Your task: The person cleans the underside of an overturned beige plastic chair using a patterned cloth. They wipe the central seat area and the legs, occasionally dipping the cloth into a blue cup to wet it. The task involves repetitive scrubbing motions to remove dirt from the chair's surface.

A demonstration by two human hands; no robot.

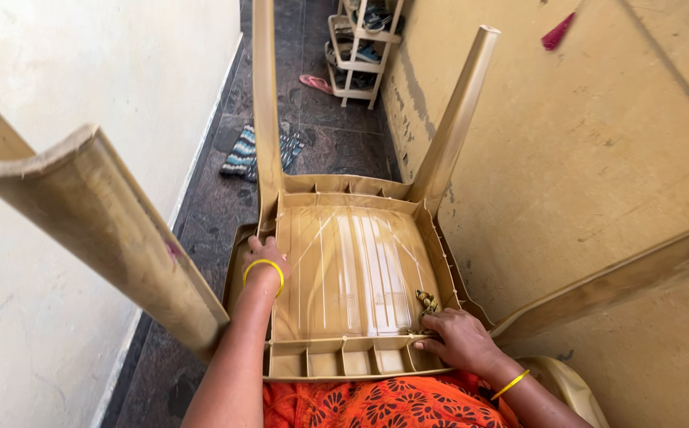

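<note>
**Head view: upturned plastic chair held across the lap**

Head camera looks down on a beige plastic chair (352, 269) turned upside down, legs up, seat underside facing the person. It rests against their lap, over orange patterned cloth (384, 403), in a narrow passage between a pale wall (83, 71) and a yellow wall (598, 143).

Left hand (264, 255) sits at the left seat rim near the base of a leg. Fingers go over the edge and are hidden, so can't tell if it's clamped or just resting. Right hand (459, 339) is on the near right corner of the ribbed frame, fingers bent around a small dark scrubber (426, 303) pressed onto the seat underside.

Handling, my read: moulded shell, light, fairly stiff but the legs flex. The surface looks glossy, maybe slick if wet. Best holds are the seat rim and the ribbed frame pockets, or low on a leg where it meets the seat. Gripping leg tips would give leverage and twist.

Farther down the dark stone floor (202, 222): striped mat (241, 154), shoe rack (360, 47).
</note>
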